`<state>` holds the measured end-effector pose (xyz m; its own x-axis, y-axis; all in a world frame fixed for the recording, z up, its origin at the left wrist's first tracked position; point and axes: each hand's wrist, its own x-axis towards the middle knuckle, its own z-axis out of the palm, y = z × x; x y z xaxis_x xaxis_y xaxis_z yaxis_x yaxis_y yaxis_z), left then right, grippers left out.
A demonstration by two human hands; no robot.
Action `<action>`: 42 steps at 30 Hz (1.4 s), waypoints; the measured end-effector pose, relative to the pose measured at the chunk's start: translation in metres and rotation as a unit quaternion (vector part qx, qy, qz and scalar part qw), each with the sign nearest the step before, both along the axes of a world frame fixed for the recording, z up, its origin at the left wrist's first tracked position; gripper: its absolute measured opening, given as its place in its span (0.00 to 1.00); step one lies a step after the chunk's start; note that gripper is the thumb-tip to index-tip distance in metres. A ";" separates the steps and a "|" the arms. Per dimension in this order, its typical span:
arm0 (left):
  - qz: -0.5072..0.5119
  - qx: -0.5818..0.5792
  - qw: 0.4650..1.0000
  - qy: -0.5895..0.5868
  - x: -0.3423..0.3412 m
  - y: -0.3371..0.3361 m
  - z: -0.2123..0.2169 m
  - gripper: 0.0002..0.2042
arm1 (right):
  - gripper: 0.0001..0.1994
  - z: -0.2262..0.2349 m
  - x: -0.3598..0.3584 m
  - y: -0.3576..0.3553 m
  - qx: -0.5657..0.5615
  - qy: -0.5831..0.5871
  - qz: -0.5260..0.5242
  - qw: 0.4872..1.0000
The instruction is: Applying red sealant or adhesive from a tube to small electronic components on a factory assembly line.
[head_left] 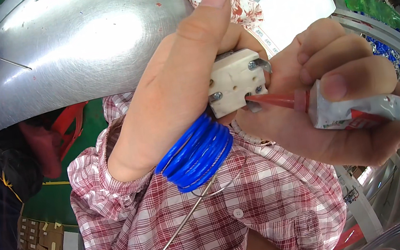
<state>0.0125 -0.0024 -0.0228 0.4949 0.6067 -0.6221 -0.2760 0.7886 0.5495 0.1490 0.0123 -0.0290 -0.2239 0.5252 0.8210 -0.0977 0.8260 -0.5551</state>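
As a brushed-metal tabletop [50,90] spans the background, the left hand [179,73] and right hand [354,81] work over a round coil of glossy blue cable [196,154], the right pinching a silver squeeze tube [342,106], the left gripping a white ceramic-looking block [229,76] by the tabletop's near edge, met by the tube's tapered red nozzle [279,100]. Over-squeezing could flood the block's hole; a slip could smear silvery screws [253,64].

Gleams as a brushed metal tabletop [97,62] and carries a few small red specks [159,5], a crumpled, red-stained white wad [246,5] beside a white sheet [298,4] at the right, and, at the left, a thin metal rod [8,61] with its tip pointing inward.
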 end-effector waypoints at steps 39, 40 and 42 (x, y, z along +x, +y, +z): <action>0.580 0.516 0.599 0.195 -0.314 0.123 0.096 0.13 | 0.19 0.019 -0.026 0.015 -0.195 0.354 -0.310 0.861; 0.589 0.546 0.548 0.234 -0.344 0.147 0.103 0.14 | 0.18 0.023 -0.031 0.016 -0.221 0.364 -0.327 0.844; 0.633 0.558 0.453 0.288 -0.410 0.184 0.128 0.15 | 0.18 0.020 -0.033 0.015 -0.260 0.393 -0.287 0.834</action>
